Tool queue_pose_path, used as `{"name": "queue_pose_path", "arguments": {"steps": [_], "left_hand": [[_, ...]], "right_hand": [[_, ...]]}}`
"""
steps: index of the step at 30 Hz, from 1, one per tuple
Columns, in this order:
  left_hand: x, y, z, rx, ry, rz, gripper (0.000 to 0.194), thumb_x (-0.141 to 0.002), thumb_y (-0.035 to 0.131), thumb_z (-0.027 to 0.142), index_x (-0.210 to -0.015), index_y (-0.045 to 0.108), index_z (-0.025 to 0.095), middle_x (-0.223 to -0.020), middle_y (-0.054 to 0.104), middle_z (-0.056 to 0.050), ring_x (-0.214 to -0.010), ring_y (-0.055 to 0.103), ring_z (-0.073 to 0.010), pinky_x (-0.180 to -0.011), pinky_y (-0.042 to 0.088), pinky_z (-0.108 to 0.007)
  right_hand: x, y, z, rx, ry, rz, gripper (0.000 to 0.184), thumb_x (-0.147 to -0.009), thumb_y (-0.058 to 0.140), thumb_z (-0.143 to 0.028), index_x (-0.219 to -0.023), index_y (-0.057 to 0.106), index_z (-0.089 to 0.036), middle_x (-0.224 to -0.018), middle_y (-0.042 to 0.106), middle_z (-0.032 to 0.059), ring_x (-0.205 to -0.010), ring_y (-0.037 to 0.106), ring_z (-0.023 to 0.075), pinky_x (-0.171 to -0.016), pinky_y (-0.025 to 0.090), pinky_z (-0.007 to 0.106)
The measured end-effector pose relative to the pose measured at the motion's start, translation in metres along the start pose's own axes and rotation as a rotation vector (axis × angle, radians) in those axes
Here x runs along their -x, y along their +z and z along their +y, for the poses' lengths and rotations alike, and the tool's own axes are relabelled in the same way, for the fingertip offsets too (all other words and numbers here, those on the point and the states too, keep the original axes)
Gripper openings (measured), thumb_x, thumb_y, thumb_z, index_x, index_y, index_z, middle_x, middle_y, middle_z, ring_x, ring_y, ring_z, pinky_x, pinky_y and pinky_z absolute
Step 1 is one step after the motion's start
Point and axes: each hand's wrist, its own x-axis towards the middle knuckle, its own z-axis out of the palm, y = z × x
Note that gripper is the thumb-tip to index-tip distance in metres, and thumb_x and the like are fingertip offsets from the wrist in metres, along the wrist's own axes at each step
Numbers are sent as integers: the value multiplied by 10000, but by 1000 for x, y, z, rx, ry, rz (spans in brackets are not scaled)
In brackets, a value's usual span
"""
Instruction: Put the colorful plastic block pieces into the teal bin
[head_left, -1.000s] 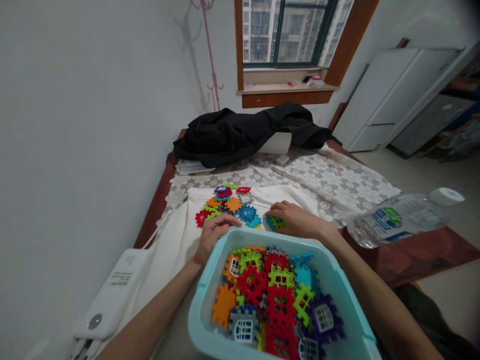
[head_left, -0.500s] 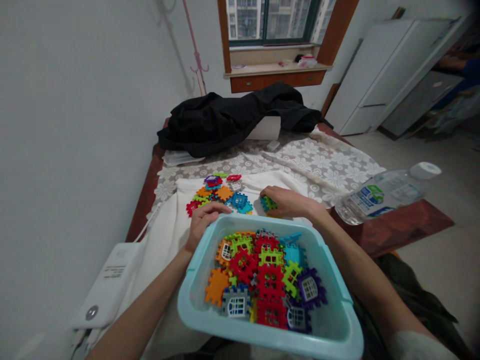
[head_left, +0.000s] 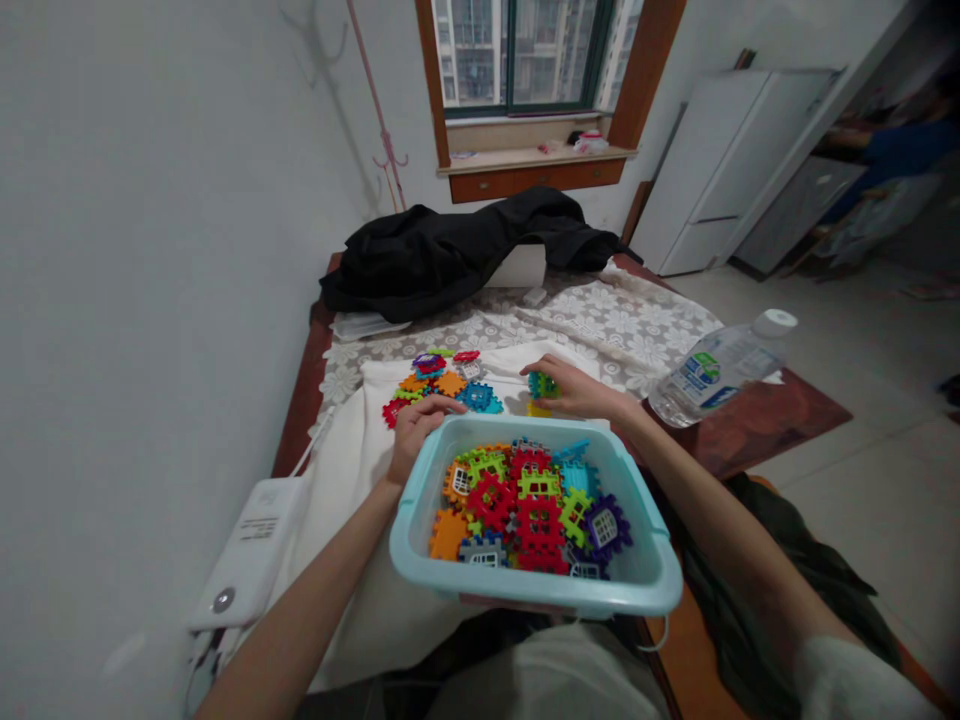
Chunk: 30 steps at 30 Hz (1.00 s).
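My left hand point(head_left: 422, 428) lies beside the far left corner of a pale blue plastic basin point(head_left: 540, 597), its fingers stretched out behind the rim. My right hand point(head_left: 568, 387) is beyond the rim on the right, its fingers closed around a green and blue toothed building block point(head_left: 541, 385). A yellow piece point(head_left: 537, 408) shows just below that block. Inside the basin are many interlocking blocks, among them a red block point(head_left: 540, 522) and a purple block with a white window point(head_left: 604, 527). More loose blocks point(head_left: 451, 384) form a pile by my left fingertips.
White cloth point(head_left: 360, 560) lies under the pile, over a lace tablecloth point(head_left: 637, 310). A water bottle point(head_left: 712, 375) stands to the right. At the left is a white power strip or adapter box point(head_left: 247, 545). Black fabric point(head_left: 450, 245) covers the table's far end.
The view has shifted, and the basin looks smaller and less tilted toward me. My right hand has raised the green and blue block slightly, exposing more yellow below it. My left hand stays by the rim.
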Motion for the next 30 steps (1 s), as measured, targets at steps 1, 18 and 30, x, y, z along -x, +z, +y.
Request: {"name": "queue_pose_path", "arguments": {"steps": [1, 18, 30], "left_hand": [[0, 0, -1, -4, 7, -2, 231, -752, 645, 298, -830, 830, 184, -828, 791, -55, -809, 683, -228, -737, 493, -308], [4, -1, 0, -77, 52, -22, 254, -794, 590, 290, -839, 812, 175, -831, 778, -63, -769, 662, -223, -696, 470, -303], [12, -1, 2, -6, 129, -33, 235, -806, 629, 302, -863, 825, 184, -861, 798, -72, -842, 700, -244, -780, 514, -332]], "right_hand": [[4, 5, -1, 20, 14, -4, 467, -942, 698, -261, -1390, 568, -234, -1263, 609, 117, -1158, 620, 282, -1035, 525, 441], [32, 42, 0, 235, 5, 189, 345, -976, 643, -303, -1304, 570, -225, -1150, 651, 121, -1047, 642, 295, -890, 557, 433], [45, 25, -10, 43, 57, 144, 503, -927, 675, -295, -1416, 565, -256, -1315, 651, 125, -1128, 658, 288, -968, 566, 442]]}}
